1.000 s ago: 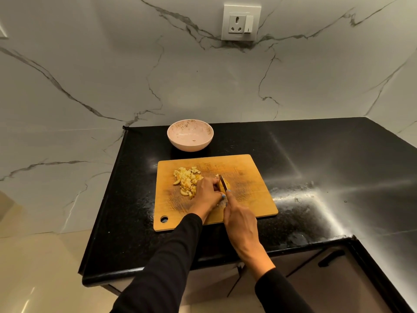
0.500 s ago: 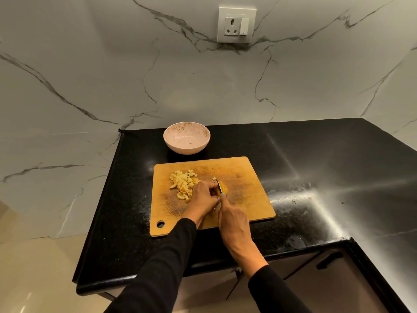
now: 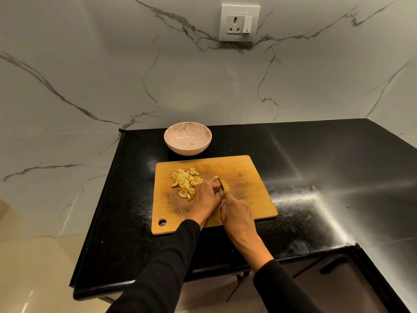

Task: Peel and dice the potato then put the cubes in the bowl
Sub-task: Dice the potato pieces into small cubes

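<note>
Many pale chunky cubes [image 3: 186, 184] on scuffed wooden board [image 3: 248, 195].

Black counter against a veined marble wall

A glossy black countertop [image 3: 316, 168] meets a white marble wall [image 3: 112, 75] with grey veins; a white socket plate with a switch [image 3: 239, 22] sits high on it, and a dark cabinet handle [image 3: 333, 265] shows below the counter's edge.

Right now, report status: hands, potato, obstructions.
Left hand holds potato piece on cutting board; right hand grips knife. Diced pile beside left hand. Bowl holds no cubes. Nothing obstructing.
</note>
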